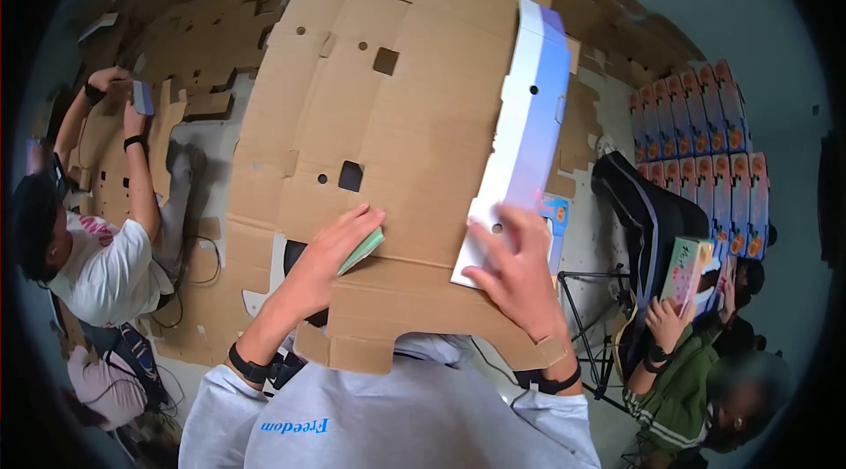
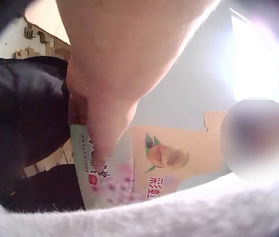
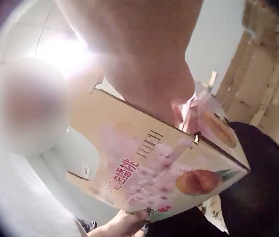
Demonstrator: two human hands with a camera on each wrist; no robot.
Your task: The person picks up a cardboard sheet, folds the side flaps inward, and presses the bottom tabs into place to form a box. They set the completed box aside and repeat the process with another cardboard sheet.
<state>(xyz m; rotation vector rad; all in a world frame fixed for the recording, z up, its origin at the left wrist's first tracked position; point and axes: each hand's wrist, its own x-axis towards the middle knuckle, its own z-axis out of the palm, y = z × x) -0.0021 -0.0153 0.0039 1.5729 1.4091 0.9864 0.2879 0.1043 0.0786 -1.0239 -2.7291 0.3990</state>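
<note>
A large unfolded cardboard box blank lies brown side up in front of me, with its near flaps reaching my shirt. My left hand grips its left part beside a small raised green flap. In the left wrist view, the thumb lies against the printed outer side, which shows a peach and blossoms. My right hand rests its spread fingers on the near end of a folded-up white and blue side panel. In the right wrist view, its fingertips are hidden behind the box wall.
Stacked printed boxes stand at the right. Near them a person in a green top holds a small printed box. Another person in a white shirt handles cardboard at left. A black chair-like object and stand are close by.
</note>
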